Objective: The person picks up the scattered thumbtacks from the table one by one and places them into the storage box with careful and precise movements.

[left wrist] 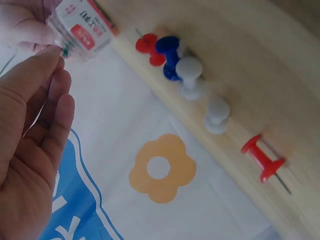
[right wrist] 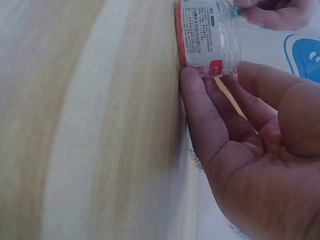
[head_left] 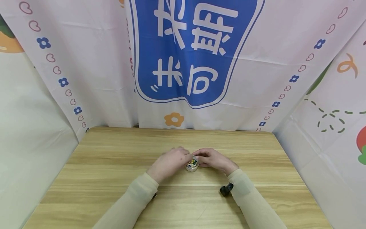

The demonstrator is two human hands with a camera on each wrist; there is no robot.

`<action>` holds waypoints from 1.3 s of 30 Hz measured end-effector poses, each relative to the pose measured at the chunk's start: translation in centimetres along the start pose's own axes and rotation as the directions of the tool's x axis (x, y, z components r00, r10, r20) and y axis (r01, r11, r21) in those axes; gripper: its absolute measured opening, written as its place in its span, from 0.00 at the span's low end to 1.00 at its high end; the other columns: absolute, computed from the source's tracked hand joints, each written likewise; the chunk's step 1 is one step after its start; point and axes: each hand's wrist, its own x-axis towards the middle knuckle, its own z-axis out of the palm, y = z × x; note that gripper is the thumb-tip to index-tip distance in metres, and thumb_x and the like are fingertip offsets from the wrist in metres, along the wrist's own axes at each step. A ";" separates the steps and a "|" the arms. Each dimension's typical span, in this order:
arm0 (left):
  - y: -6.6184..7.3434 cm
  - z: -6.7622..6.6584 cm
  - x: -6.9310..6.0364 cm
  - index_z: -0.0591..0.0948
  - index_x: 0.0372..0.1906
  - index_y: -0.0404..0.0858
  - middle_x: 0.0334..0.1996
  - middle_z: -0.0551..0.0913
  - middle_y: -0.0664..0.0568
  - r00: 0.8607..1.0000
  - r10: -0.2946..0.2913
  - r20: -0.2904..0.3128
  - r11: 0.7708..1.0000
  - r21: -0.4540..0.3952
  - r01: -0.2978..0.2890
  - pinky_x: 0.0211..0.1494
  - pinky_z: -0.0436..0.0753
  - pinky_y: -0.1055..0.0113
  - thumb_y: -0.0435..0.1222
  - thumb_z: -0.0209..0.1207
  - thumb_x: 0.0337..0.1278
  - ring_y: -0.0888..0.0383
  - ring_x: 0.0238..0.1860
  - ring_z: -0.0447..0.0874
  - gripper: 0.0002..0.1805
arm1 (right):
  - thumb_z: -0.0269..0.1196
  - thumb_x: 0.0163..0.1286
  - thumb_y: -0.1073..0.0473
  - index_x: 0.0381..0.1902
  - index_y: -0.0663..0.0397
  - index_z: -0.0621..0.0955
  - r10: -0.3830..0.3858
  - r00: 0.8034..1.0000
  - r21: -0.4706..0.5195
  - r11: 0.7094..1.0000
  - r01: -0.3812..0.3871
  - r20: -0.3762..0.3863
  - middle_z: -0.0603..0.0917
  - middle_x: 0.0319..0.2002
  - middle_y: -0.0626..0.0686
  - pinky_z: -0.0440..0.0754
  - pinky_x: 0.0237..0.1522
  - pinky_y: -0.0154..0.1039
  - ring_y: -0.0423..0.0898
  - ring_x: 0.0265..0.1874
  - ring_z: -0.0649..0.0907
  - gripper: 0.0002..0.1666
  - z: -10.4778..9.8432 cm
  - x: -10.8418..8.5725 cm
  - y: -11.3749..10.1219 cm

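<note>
A small clear jar [head_left: 192,168] with a white and red label [right wrist: 201,37] stands on the table, colourful push pins visible inside it. My right hand [head_left: 215,160] holds the jar's side between thumb and fingers. At the jar's mouth, my left hand [head_left: 171,161] pinches a green push pin [left wrist: 65,49], mostly covered by the fingertips. Several loose push pins lie on the table in the left wrist view: a red one [left wrist: 150,49], a blue one [left wrist: 169,47], white ones [left wrist: 217,115] and another red one [left wrist: 262,159] with its needle showing.
The wood-grain table [head_left: 183,203] is bordered at the back by a white curtain [head_left: 108,95] with a blue printed panel [head_left: 183,79]. White printed sheets [head_left: 328,136] hang at both sides. A black wrist camera [head_left: 226,190] sits beneath the right sleeve.
</note>
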 end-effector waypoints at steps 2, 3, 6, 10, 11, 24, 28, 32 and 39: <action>0.1 0.2 0.0 0.92 0.63 0.48 0.50 0.95 0.57 1.000 0.009 0.000 0.999 0.031 -0.009 0.64 0.96 0.53 0.31 0.71 0.82 0.54 0.55 0.93 0.14 | 0.62 0.94 0.59 0.79 0.61 0.84 0.001 1.000 -0.005 1.000 -0.001 -0.001 0.85 0.78 0.65 0.92 0.73 0.47 0.53 0.72 0.89 0.23 0.0 0.0 0.0; 0.1 0.2 0.0 0.91 0.64 0.48 0.51 0.95 0.56 1.000 0.009 0.004 0.999 0.032 -0.009 0.64 0.96 0.52 0.31 0.71 0.82 0.54 0.56 0.93 0.15 | 0.62 0.94 0.59 0.79 0.61 0.84 0.002 1.000 -0.005 1.000 -0.002 -0.003 0.85 0.78 0.65 0.92 0.73 0.46 0.53 0.72 0.89 0.23 0.0 -0.1 0.0; -0.1 -0.1 -0.1 0.92 0.64 0.48 0.52 0.96 0.56 1.000 -0.007 0.011 1.000 -0.018 0.007 0.66 0.95 0.53 0.31 0.71 0.82 0.54 0.57 0.94 0.15 | 0.62 0.94 0.60 0.79 0.61 0.84 0.003 1.000 0.001 1.000 -0.003 -0.007 0.85 0.78 0.65 0.92 0.72 0.46 0.52 0.71 0.89 0.23 0.0 -0.1 -0.1; -0.7 -0.5 -0.2 0.94 0.55 0.45 0.46 0.95 0.57 0.999 -0.041 0.024 0.993 -0.113 0.044 0.61 0.94 0.56 0.34 0.73 0.82 0.56 0.50 0.93 0.07 | 0.62 0.94 0.62 0.78 0.62 0.84 0.001 1.000 0.008 1.000 -0.001 -0.012 0.85 0.78 0.66 0.92 0.71 0.45 0.51 0.70 0.90 0.22 0.2 0.0 -0.1; -0.9 -0.6 -0.3 0.94 0.52 0.45 0.44 0.94 0.57 0.998 -0.051 0.033 0.990 -0.131 0.055 0.59 0.94 0.56 0.35 0.74 0.81 0.57 0.48 0.91 0.04 | 0.61 0.94 0.62 0.78 0.62 0.84 -0.001 1.000 0.007 1.000 0.001 -0.011 0.85 0.78 0.67 0.92 0.71 0.45 0.51 0.70 0.90 0.22 0.2 0.0 -0.1; -2.6 -1.5 -1.8 0.91 0.38 0.44 0.38 0.92 0.56 0.965 -0.147 0.216 0.953 -0.230 0.197 0.46 0.91 0.63 0.33 0.78 0.76 0.63 0.36 0.84 0.07 | 0.61 0.94 0.63 0.78 0.66 0.83 -0.002 1.000 0.016 1.000 0.002 -0.002 0.85 0.76 0.68 0.92 0.72 0.46 0.50 0.69 0.90 0.23 0.2 0.0 -0.1; -2.9 -1.8 -2.3 0.87 0.32 0.48 0.32 0.86 0.60 0.946 -0.175 0.273 0.938 -0.247 0.244 0.40 0.85 0.65 0.32 0.78 0.74 0.64 0.33 0.80 0.13 | 0.61 0.94 0.64 0.78 0.67 0.83 -0.004 1.000 0.028 1.000 0.004 -0.004 0.85 0.75 0.69 0.92 0.73 0.47 0.51 0.68 0.91 0.23 0.2 0.0 0.0; -3.2 -1.9 -2.7 0.87 0.32 0.49 0.31 0.84 0.62 0.932 -0.176 0.316 0.933 -0.249 0.261 0.41 0.83 0.64 0.34 0.81 0.71 0.63 0.34 0.79 0.14 | 0.61 0.93 0.64 0.78 0.67 0.83 -0.003 1.000 0.026 1.000 0.004 -0.006 0.85 0.75 0.69 0.92 0.72 0.47 0.51 0.68 0.91 0.23 0.2 0.0 0.0; -3.5 -2.3 -3.2 0.89 0.32 0.48 0.31 0.85 0.62 0.904 -0.186 0.385 0.902 -0.298 0.312 0.41 0.83 0.62 0.31 0.83 0.67 0.62 0.34 0.81 0.13 | 0.61 0.94 0.63 0.78 0.66 0.83 0.000 1.000 0.025 1.000 0.000 -0.005 0.85 0.75 0.68 0.92 0.73 0.47 0.51 0.69 0.90 0.23 0.2 0.1 0.1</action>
